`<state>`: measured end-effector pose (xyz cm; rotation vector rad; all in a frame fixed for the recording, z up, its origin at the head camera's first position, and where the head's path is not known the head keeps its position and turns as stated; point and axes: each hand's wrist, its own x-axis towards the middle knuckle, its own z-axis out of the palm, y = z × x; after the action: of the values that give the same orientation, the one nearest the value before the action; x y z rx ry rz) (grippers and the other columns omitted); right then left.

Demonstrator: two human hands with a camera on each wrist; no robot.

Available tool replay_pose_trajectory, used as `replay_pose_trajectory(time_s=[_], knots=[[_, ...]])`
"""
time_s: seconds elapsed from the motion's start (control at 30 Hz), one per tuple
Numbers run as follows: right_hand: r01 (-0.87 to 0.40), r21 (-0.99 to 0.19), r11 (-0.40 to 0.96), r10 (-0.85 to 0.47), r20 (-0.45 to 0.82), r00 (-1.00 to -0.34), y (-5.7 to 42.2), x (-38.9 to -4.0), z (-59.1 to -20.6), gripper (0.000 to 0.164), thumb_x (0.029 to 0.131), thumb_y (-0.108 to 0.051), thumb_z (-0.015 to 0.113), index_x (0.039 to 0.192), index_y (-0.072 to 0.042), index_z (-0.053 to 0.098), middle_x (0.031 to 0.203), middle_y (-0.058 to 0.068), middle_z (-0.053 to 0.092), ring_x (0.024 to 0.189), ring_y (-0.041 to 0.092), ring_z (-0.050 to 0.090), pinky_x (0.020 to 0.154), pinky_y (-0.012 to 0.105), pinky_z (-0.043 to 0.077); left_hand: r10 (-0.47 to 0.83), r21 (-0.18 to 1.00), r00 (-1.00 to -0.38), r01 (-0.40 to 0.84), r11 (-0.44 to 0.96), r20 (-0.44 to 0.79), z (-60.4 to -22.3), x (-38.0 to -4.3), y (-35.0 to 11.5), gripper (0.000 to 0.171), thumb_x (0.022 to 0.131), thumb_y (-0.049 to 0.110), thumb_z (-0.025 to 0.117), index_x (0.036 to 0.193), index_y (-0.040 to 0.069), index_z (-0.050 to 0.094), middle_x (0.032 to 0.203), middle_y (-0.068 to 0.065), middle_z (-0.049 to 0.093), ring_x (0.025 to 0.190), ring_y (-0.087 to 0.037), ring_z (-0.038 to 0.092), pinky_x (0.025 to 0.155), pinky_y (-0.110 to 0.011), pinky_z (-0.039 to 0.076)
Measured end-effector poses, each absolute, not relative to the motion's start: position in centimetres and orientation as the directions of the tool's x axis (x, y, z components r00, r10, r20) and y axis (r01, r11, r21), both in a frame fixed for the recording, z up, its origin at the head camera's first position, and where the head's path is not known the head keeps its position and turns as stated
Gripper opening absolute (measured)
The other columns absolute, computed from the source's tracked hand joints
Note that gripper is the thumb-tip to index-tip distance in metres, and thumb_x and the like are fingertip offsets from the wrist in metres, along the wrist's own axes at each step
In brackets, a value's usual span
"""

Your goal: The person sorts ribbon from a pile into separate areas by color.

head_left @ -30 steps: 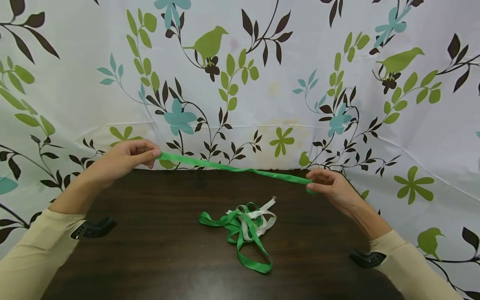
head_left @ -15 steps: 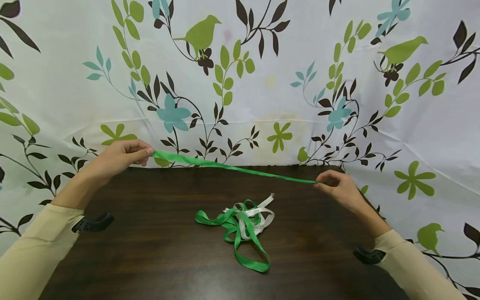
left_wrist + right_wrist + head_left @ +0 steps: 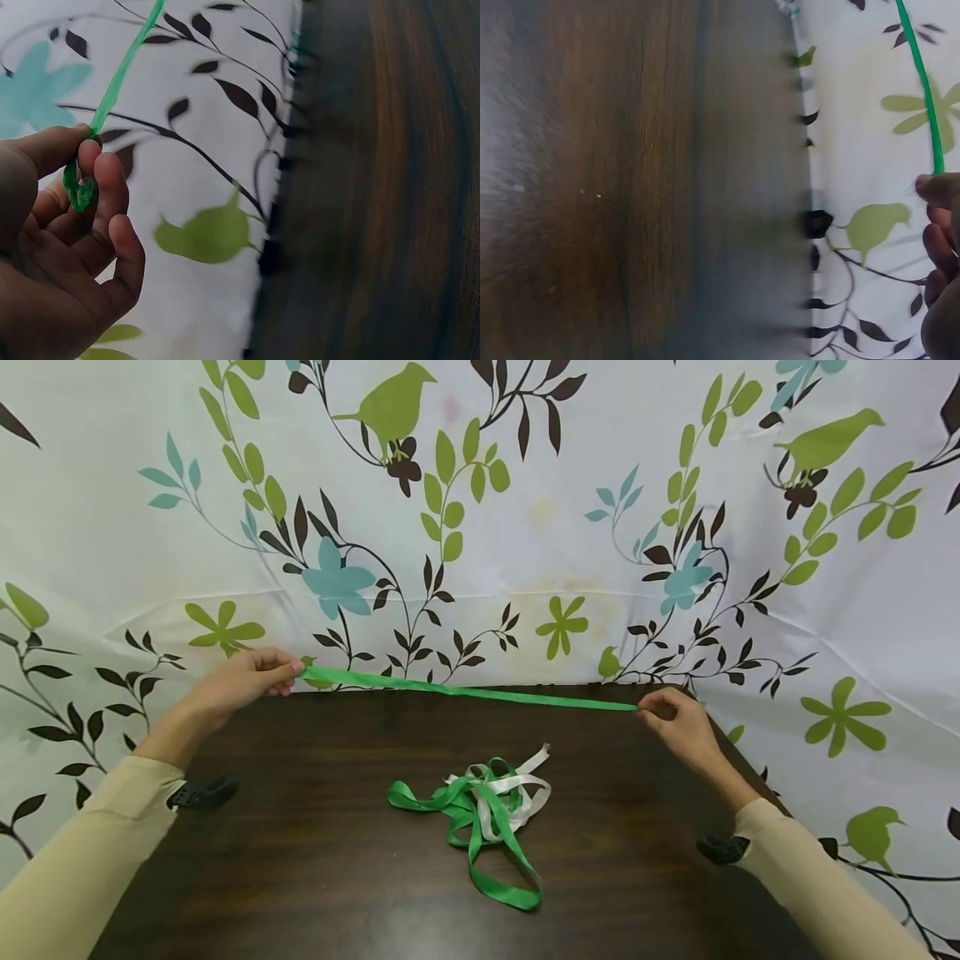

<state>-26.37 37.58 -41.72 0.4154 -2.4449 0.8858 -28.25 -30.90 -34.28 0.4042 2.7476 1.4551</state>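
A green ribbon point(image 3: 465, 691) stretches nearly level between both hands, above the back of the table. My left hand point(image 3: 243, 683) pinches its left end between thumb and forefinger. In the left wrist view, a short crumpled tail of the ribbon point(image 3: 81, 191) hangs inside the fingers of the left hand point(image 3: 75, 217). The right end is pinched between thumb and forefinger of my right hand point(image 3: 684, 727); in the right wrist view only part of the right hand point(image 3: 943, 240) shows. Below the stretched strip lies a loose tangle of green ribbon point(image 3: 504, 892) and white ribbon point(image 3: 536, 802).
The dark wooden table point(image 3: 337, 877) carries the tangle near its middle. Behind it hangs a white curtain point(image 3: 495, 568) printed with birds, leaves and flowers, meeting the table's back edge. Black wrist devices sit at both sleeves, such as the left one point(image 3: 202, 793).
The hands have drawn somewhat farther apart, the right one moving rightward and slightly up. The ribbon is straighter and flatter, and its loose bit below the right fingers no longer shows.
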Motion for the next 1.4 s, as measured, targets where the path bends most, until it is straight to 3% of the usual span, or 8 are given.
replay_pose_trajectory(time_s=[0.13, 0.3, 0.47, 0.57, 0.73, 0.9, 1.13, 1.4], knots=[[-0.409, -0.618, 0.671, -0.042, 0.520, -0.853, 37.2, -28.1, -42.2, 0.013, 0.095, -0.015, 0.076, 0.104, -0.008, 0.071, 0.094, 0.007, 0.066, 0.080, 0.018, 0.061, 0.065, 0.022, 0.047, 0.222, 0.813, -0.972, 0.191, 0.550, 0.078, -35.6, -29.5, -31.0, 0.045, 0.106, 0.033, 0.058, 0.125, -0.008, 0.059, 0.094, -0.004, 0.064, 0.085, -0.016, 0.063, 0.074, -0.024, 0.052], [-0.373, -0.778, 0.505, -0.012, 0.426, -0.905, 36.2, -30.5, -43.2, 0.022, 0.096, -0.014, 0.074, 0.109, 0.002, 0.068, 0.096, 0.020, 0.067, 0.082, 0.035, 0.067, 0.067, 0.028, 0.053, 0.223, 0.823, -0.974, 0.156, 0.546, 0.037, -37.9, -31.1, -31.4, 0.043, 0.108, 0.029, 0.054, 0.128, -0.009, 0.057, 0.098, -0.005, 0.066, 0.090, -0.020, 0.065, 0.076, -0.025, 0.052], [-0.302, -0.852, 0.428, 0.023, 0.344, -0.939, 35.9, -32.4, -44.4, 0.027, 0.096, -0.012, 0.074, 0.111, 0.008, 0.066, 0.098, 0.025, 0.067, 0.080, 0.035, 0.070, 0.070, 0.031, 0.054, 0.245, 0.804, -0.969, 0.158, 0.574, 0.016, -40.0, -32.6, -31.6, 0.047, 0.109, 0.031, 0.053, 0.133, -0.009, 0.054, 0.114, -0.019, 0.065, 0.097, -0.028, 0.065, 0.080, -0.032, 0.052], [-0.259, -0.832, 0.491, 0.046, 0.322, -0.946, 36.0, -33.2, -45.1, 0.024, 0.096, -0.012, 0.074, 0.109, 0.006, 0.066, 0.099, 0.020, 0.069, 0.083, 0.028, 0.069, 0.071, 0.030, 0.052, 0.255, 0.787, -0.967, 0.165, 0.594, 0.011, -40.8, -33.2, -31.4, 0.047, 0.108, 0.031, 0.054, 0.133, -0.009, 0.055, 0.118, -0.025, 0.063, 0.100, -0.034, 0.064, 0.081, -0.038, 0.052], [-0.216, -0.717, 0.663, 0.042, 0.324, -0.945, 36.3, -34.0, -46.2, 0.016, 0.096, -0.012, 0.074, 0.105, 0.000, 0.070, 0.103, 0.016, 0.070, 0.096, 0.030, 0.063, 0.080, 0.039, 0.047, 0.260, 0.759, -0.965, 0.191, 0.622, 0.029, -41.5, -33.9, -30.8, 0.040, 0.108, 0.023, 0.056, 0.127, -0.012, 0.060, 0.108, -0.023, 0.067, 0.094, -0.036, 0.066, 0.082, -0.047, 0.051], [-0.217, -0.624, 0.751, 0.004, 0.332, -0.943, 36.0, -34.4, -46.9, 0.013, 0.095, -0.010, 0.073, 0.104, -0.001, 0.071, 0.101, 0.018, 0.070, 0.088, 0.034, 0.062, 0.078, 0.047, 0.047, 0.285, 0.705, -0.955, 0.253, 0.663, 0.075, -41.9, -34.0, -30.0, 0.030, 0.105, 0.012, 0.058, 0.119, -0.013, 0.064, 0.096, -0.018, 0.069, 0.082, -0.031, 0.067, 0.078, -0.046, 0.052], [-0.215, -0.593, 0.776, -0.022, 0.314, -0.949, 35.6, -34.1, -46.7, 0.013, 0.095, -0.007, 0.071, 0.107, -0.002, 0.070, 0.104, 0.019, 0.069, 0.086, 0.032, 0.062, 0.073, 0.045, 0.047, 0.278, 0.670, -0.956, 0.270, 0.691, 0.099, -42.7, -34.2, -30.0, 0.024, 0.103, 0.009, 0.059, 0.111, -0.014, 0.066, 0.089, -0.014, 0.068, 0.073, -0.025, 0.066, 0.068, -0.035, 0.050], [-0.242, -0.601, 0.761, -0.087, 0.275, -0.957, 36.3, -33.2, -45.5, 0.020, 0.097, -0.002, 0.067, 0.117, 0.000, 0.066, 0.121, 0.023, 0.061, 0.100, 0.039, 0.060, 0.077, 0.051, 0.049, 0.222, 0.498, -0.967, 0.254, 0.829, 0.125, -42.3, -33.8, -31.4, 0.032, 0.104, 0.022, 0.059, 0.114, -0.008, 0.064, 0.105, -0.024, 0.068, 0.085, -0.034, 0.066, 0.076, -0.051, 0.050]])
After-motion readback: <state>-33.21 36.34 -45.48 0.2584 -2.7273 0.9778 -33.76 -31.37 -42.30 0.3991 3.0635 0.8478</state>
